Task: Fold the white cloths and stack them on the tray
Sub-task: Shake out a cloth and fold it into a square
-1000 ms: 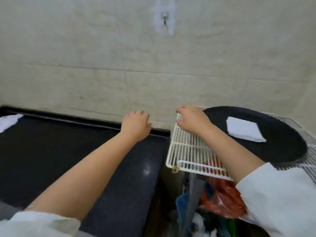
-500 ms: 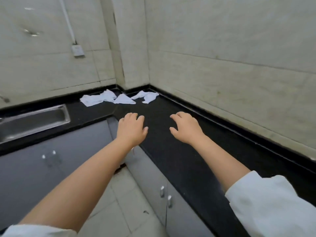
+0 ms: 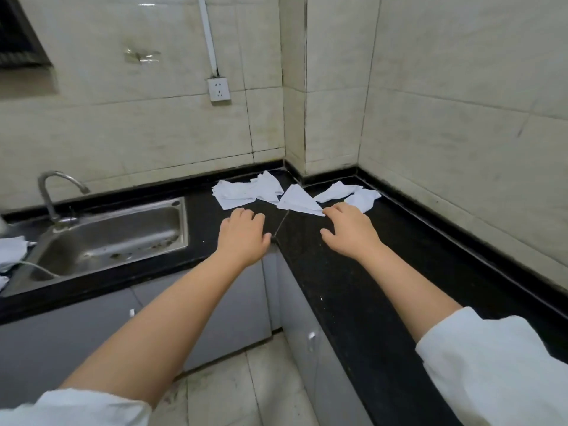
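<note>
Reaching out over the corner of a black worktop (image 3: 353, 290), both arms bare to white sleeves (image 3: 498, 367). Left hand (image 3: 244, 238) palm down, fingers loosely bent, thumb out to the side, holding nothing; hard to tell whether resting on the stone or just above it, near the seam where the two runs of worktop meet. Right hand (image 3: 350, 233) likewise palm down and relaxed, nothing in it, fingertips (image 3: 333, 210) at or touching the near corner of a triangular white cloth (image 3: 298, 201).

Lying loose and unfolded in the far corner, against the dark upstand below the tiled wall (image 3: 461, 118): several white cloths. Largest crumpled cloth (image 3: 238, 193) on the left, just beyond the left hand, with another cloth (image 3: 270, 186) overlapping its right edge. Two smaller cloths farther right, one long cloth (image 3: 336, 190) and one bunched cloth (image 3: 362, 198), just beyond the right hand, both close to each other.

Set into the left run of worktop, a steel sink (image 3: 107, 235) with a curved tap (image 3: 50, 192) behind it, well apart from the cloths. More white fabric (image 3: 10, 250) at the left edge, beside the sink. On the wall above, a socket (image 3: 218, 90). Below, grey cabinet doors (image 3: 215, 305) and pale floor tiles (image 3: 246, 392).
</note>
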`<state>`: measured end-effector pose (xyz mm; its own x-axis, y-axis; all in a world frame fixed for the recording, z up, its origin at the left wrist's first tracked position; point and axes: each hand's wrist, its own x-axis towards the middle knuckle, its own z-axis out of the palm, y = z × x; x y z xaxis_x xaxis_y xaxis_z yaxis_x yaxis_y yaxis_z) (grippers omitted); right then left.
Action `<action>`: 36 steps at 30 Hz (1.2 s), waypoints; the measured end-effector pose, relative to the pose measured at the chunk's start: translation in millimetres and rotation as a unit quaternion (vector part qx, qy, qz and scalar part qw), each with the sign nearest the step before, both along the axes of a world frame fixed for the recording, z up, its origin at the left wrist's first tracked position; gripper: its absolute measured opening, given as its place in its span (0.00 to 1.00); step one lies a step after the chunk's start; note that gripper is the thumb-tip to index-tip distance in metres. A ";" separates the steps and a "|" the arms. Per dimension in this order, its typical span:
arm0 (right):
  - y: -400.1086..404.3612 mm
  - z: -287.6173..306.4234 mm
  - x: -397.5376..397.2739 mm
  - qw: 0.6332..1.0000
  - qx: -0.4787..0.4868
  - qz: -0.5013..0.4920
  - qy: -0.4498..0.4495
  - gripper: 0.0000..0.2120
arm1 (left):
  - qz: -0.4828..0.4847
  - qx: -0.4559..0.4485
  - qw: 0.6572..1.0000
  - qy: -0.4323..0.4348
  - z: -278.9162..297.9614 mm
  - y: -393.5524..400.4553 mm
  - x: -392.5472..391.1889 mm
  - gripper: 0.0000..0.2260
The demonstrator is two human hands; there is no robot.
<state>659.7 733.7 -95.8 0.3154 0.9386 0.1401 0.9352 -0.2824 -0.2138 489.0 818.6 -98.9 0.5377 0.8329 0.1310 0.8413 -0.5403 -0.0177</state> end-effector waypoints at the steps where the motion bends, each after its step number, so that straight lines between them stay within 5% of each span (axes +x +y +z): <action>1: 22.5 -4.6 6.7 1.000 -0.008 0.000 0.000 0.22 | 0.001 -0.003 1.000 0.003 -6.0 22.8 3.2 0.19; 8: 149.2 -38.7 47.0 0.998 -0.041 -0.042 0.017 0.22 | -0.025 -0.015 1.000 0.008 -35.9 173.6 40.7 0.20; 17: 294.8 -89.1 92.7 0.976 -0.051 -0.190 0.098 0.22 | -0.178 -0.043 0.981 0.063 -82.6 353.1 124.3 0.19; 33: 399.5 -227.9 204.0 0.904 -0.130 -0.346 0.216 0.22 | -0.206 -0.174 0.957 0.108 -227.8 484.6 266.5 0.16; 36: 410.6 -241.1 208.3 0.896 -0.113 -0.370 0.217 0.13 | -0.208 -0.182 0.953 0.122 -241.5 501.3 275.9 0.17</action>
<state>867.9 1144.4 -336.9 0.8422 0.4381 -0.3142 0.3163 -0.8735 -0.3701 765.0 1319.9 -340.4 0.8083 0.5077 -0.2983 0.5483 -0.8336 0.0670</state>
